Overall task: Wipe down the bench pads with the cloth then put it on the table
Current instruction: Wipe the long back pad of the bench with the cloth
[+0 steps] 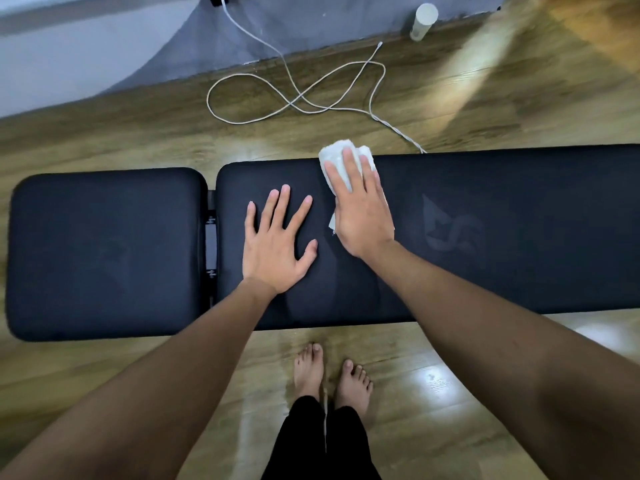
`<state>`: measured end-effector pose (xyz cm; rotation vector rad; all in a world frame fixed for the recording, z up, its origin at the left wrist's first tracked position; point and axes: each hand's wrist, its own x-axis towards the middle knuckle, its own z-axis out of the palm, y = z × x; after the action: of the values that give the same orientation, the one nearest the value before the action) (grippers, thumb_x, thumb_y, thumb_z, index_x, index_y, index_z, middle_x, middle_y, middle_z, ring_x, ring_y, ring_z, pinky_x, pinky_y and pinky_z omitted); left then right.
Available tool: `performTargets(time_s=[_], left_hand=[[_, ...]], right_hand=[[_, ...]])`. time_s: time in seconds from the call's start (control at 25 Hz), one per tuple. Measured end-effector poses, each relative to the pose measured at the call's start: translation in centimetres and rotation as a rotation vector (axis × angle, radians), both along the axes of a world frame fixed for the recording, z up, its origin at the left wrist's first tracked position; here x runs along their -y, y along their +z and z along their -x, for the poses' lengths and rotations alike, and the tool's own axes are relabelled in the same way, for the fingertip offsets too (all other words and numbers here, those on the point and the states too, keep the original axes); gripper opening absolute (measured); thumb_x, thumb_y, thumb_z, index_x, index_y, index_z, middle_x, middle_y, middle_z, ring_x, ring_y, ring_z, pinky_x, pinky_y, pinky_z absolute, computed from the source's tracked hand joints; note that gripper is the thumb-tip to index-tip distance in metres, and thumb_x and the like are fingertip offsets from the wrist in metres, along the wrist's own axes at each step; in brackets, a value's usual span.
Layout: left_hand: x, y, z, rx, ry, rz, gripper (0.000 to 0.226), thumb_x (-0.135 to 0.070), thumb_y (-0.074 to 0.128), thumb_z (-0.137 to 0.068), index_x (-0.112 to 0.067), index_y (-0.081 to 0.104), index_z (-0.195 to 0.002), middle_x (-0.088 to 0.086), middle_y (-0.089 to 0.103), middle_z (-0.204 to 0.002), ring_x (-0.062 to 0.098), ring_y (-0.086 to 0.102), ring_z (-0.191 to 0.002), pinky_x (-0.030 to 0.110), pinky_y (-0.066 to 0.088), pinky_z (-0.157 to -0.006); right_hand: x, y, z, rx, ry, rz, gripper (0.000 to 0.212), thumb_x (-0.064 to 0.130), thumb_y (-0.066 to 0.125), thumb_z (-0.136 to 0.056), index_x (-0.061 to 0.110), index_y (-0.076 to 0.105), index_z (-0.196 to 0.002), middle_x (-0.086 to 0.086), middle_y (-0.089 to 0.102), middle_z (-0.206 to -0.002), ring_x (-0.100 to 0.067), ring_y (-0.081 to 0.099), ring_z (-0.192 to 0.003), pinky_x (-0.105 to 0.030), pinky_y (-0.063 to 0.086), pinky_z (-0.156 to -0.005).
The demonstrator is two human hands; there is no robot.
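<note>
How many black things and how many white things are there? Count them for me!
Black: 2, the short bench pad and the long bench pad
White: 3, the cloth under the right hand, the cable on the floor, and the cylinder by the wall
Total: 5
</note>
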<state>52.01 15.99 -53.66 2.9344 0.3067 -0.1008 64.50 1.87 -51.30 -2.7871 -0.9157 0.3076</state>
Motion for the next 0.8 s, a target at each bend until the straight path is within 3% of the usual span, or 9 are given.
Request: performTargets(time_s=[0.2,0.4,0.68,0.8], left_hand=[[-3.4,1.6,1.9,0.033,0.186,0.093,0.075,-0.058,0.041,-0.090,-0.034,0.022,-0.158,0.004,0.012,-0.169,0.023,0.014,-0.155,0.047,0.013,-0.124],[-5.9,-0.3,3.9,0.014,0.077,0.049,0.072,-0.055,0.037,-0.096,-0.031,0.017,-0.160,0.006,0.008,-0.169,0.023,0.007,-0.156,0.050,0.014,-0.124],[-6.5,-2.8,3.9,0.111,0.066,0.063,0.074,-0.051,0.041,-0.092,-0.032,0.017,-0.160,0.005,0.008,-0.169,0.022,0.005,-0.156,0.051,0.014,-0.124],[-6.3,-2.2,3.9,0.088,0.073,0.078,0.074,-0.050,0.042,-0.092,-0.031,0.019,-0.160,0.006,0.010,-0.169,0.023,0.006,-0.156,0.052,0.016,-0.123]], right_hand=[[2.3,-0.3,8.8,0.002,-0.003,-0.010,0.077,0.010,0.058,-0.084,0.019,0.023,-0.153,-0.014,0.011,-0.163,-0.037,0.006,-0.150,-0.050,0.023,-0.120],[2.7,-0.1,15.5,-0.021,-0.047,-0.043,0.070,0.006,0.050,-0.088,0.020,0.028,-0.153,-0.013,0.016,-0.163,-0.036,0.009,-0.151,-0.053,0.026,-0.118],[-6.9,-0.3,2.3,0.030,-0.020,-0.020,0.061,0.013,0.041,-0.092,0.017,0.030,-0.152,-0.015,0.016,-0.162,-0.038,0.011,-0.149,-0.049,0.018,-0.121],[-9.2,-0.5,0.2,0.048,-0.055,0.022,0.061,0.015,0.043,-0.092,0.020,0.028,-0.152,-0.013,0.017,-0.162,-0.037,0.015,-0.148,-0.047,0.019,-0.121]])
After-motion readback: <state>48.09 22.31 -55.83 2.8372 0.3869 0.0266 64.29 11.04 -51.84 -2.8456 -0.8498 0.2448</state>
